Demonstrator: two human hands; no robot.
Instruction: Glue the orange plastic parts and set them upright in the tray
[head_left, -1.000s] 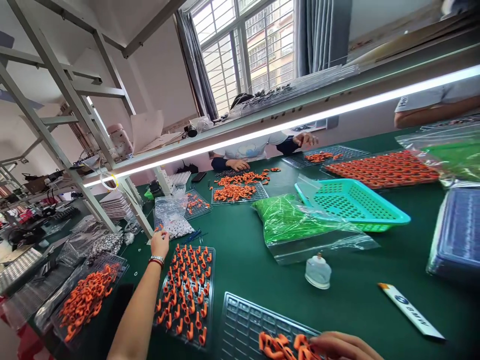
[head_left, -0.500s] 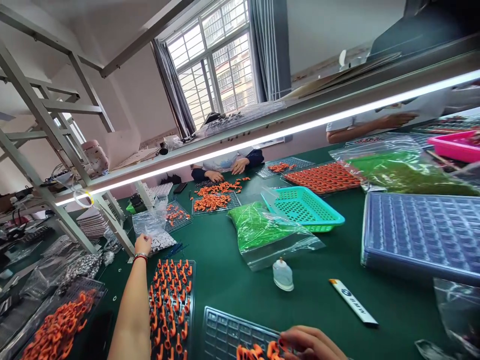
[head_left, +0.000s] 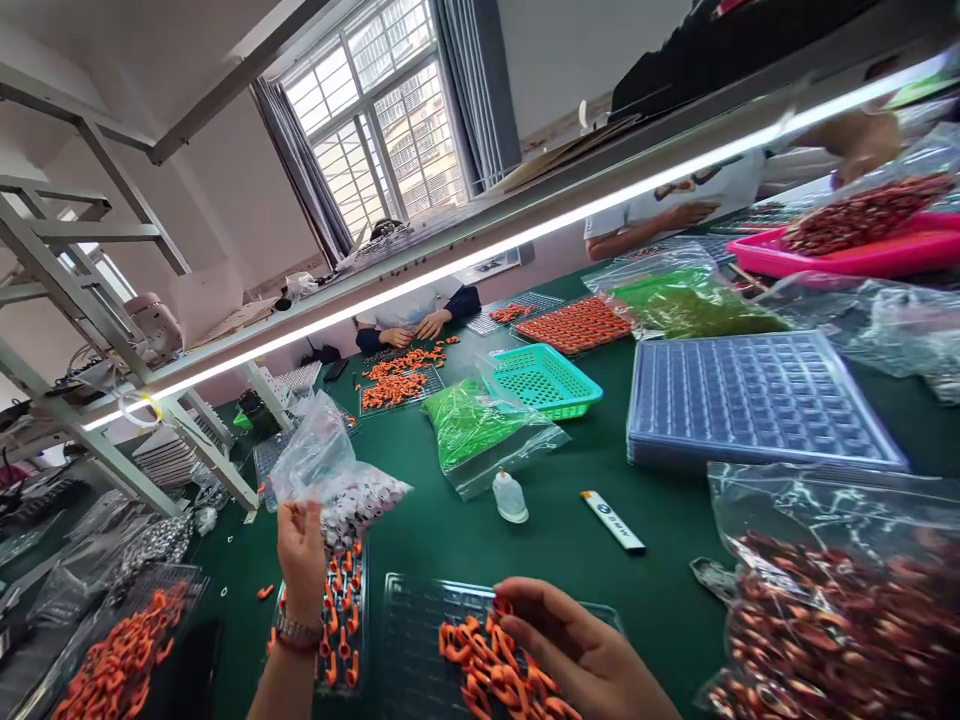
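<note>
My left hand (head_left: 300,548) pinches a clear plastic bag (head_left: 319,450) of small white-and-dark pieces, lifted above a tray of upright orange hook-shaped parts (head_left: 345,610). The bag hides the far end of that tray. My right hand (head_left: 570,640) is over a heap of loose orange parts (head_left: 499,665) lying on a clear compartment tray (head_left: 412,620). Its thumb and fingertips are closed around a small dark-red piece (head_left: 504,604), whose kind I cannot make out.
A green-filled bag (head_left: 465,440), turquoise basket (head_left: 547,380), small bottle (head_left: 510,497) and BMW-marked white strip (head_left: 613,522) lie ahead. To the right are stacked trays (head_left: 750,400) and a bag of copper-coloured parts (head_left: 840,620). A co-worker's hands (head_left: 416,332) are across the table.
My left hand has lifted the bag of white-and-dark pieces off the table and drawn it nearer. My right hand shows more fully, by the orange heap. The view has swung right.
</note>
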